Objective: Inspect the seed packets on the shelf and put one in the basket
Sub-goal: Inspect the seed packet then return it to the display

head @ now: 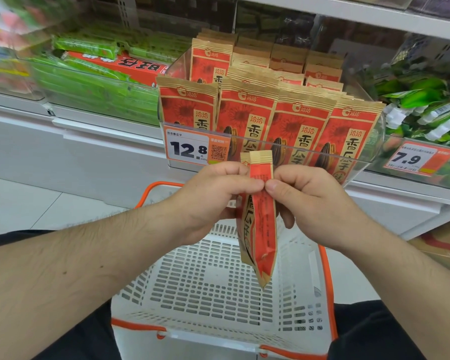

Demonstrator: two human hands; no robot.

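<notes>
Basket (307,268): white, orange-rimmed, interior bare; open from above. Held seed packet (260,222) hangs edge-on over its far half, pinched between left hand (213,201) and right hand (312,201); both forearms cross the basket's side rims. Clear bin (296,149) at the shelf's front edge: packed with upright packets (294,126), front wall blocks level entry; top open. Price tag (187,149) covers the bin's left front.
</notes>
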